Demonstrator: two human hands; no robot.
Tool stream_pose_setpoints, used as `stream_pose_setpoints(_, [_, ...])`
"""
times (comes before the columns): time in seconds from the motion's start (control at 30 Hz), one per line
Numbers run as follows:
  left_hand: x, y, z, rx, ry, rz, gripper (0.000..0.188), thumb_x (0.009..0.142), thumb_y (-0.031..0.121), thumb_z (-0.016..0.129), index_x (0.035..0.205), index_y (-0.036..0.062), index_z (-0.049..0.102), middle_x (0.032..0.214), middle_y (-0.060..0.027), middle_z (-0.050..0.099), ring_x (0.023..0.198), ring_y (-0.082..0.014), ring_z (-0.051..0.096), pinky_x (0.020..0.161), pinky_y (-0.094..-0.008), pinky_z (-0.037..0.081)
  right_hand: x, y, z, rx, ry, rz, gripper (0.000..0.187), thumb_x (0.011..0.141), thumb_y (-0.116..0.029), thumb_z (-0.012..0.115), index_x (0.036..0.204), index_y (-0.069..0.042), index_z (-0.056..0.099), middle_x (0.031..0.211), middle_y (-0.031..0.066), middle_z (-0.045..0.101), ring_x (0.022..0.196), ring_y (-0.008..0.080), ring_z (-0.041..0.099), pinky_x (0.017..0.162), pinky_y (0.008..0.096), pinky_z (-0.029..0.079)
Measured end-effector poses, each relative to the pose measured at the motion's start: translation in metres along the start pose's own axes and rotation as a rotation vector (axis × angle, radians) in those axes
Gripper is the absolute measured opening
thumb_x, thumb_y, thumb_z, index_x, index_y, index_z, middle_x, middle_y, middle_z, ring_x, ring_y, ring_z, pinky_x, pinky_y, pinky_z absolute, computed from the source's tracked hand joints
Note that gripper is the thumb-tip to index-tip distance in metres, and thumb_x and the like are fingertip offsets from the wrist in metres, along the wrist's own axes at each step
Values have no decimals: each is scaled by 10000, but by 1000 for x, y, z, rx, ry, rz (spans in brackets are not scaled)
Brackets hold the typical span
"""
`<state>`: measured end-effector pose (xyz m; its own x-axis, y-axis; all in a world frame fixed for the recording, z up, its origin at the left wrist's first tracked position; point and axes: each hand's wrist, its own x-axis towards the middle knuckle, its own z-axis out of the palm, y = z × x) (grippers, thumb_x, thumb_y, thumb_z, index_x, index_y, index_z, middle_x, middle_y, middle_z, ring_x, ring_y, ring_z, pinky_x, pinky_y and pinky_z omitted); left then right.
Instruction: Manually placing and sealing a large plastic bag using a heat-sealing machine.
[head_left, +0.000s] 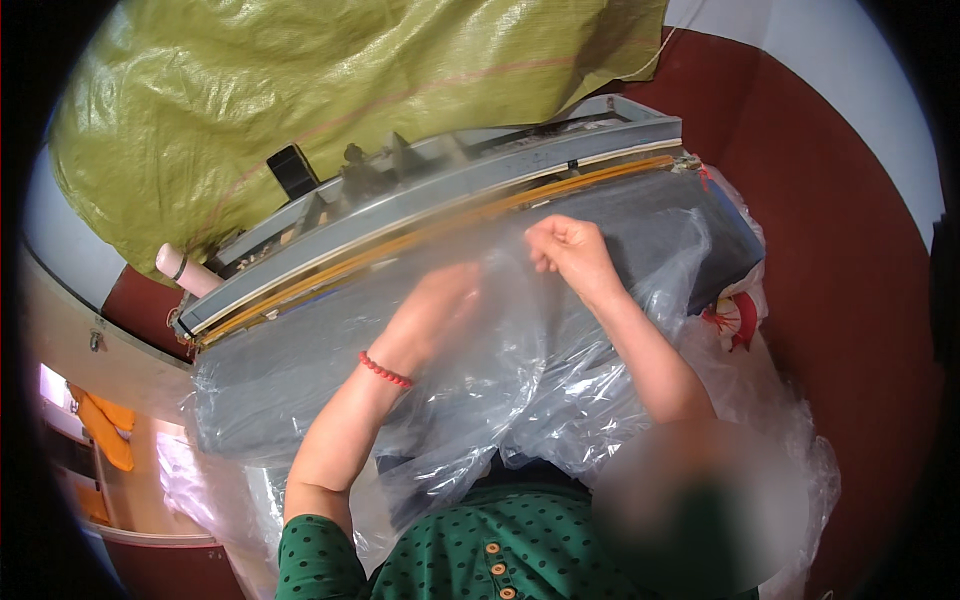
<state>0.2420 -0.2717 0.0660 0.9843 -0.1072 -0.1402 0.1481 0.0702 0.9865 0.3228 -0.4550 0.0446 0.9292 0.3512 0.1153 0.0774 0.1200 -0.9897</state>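
Head view: both bare hands are over a long dark grey surface [290, 355], and a loose sheet of clear plastic film [520, 380] lies across its middle and right part, wrinkled and shiny, spilling down over the near edge toward the person's lap. The left hand [450, 290] is near the middle of the sheet, its fingers smeared by blur, so I cannot tell whether they are spread, pressed together or pinching the film. A red beaded bracelet [385, 370] circles that wrist. The right hand [570, 245] is a little farther from the body and to the right, its fingers curled in and thumb drawn close to them; whether film is caught between the tips I cannot tell. Beyond the hands, yellow-orange strips [620, 171] run along the far edge of the grey surface, just beside a long grey metal frame [590, 145]. A black phone [292, 171] is by the frame's far side, and a pink cylinder [190, 270] is at its left end. Behind hangs a yellow-green woven sheet [330, 80]. Orange cloth [105, 425] shows at far left. The person wears a green dotted top [450, 545] with round buttons; a blurred patch covers the lower right.
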Motion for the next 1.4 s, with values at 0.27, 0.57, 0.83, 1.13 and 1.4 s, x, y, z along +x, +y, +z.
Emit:
stream_pose_setpoints(0.27, [0,-13,-11,-330,128,-35,312,899,302,478,670,90,472,500,10,439,375,-51,306,333,-191,225,-33,3,17,-233,102,-328,228,801,-237,615,861,-17,605,720,14,595,662,97,554,641,220,446])
stream_pose_setpoints(0.57, [-1,-22,-36,67,-15,-59,225,840,242,588,706,76,517,541,34,467,428,-18,369,373,-163,245,-3,6,-8,-7,73,-26,149,796,-175,628,745,-41,590,613,-37,544,530,8,434,471,167,343])
stream_pose_setpoints(0.83, [1,-28,-67,287,-94,-253,157,801,160,623,697,73,544,557,40,483,449,-30,392,398,-181,291,6,16,-56,-113,252,-105,134,827,-164,582,757,-53,556,597,-55,498,505,1,413,434,160,309])
stream_pose_setpoints(1.13, [17,-38,-57,241,-101,-261,140,788,119,624,688,59,545,551,24,491,438,-35,409,389,-179,302,22,29,-79,-327,263,-192,177,790,-182,624,753,-12,594,617,40,592,542,84,531,522,234,417])
stream_pose_setpoints(1.4, [14,-48,-72,232,-100,-253,84,774,67,609,723,22,560,578,-2,524,473,-52,467,401,-177,353,29,50,-202,-1434,722,-190,231,721,-270,642,731,-44,593,720,125,600,697,318,575,635,402,463])
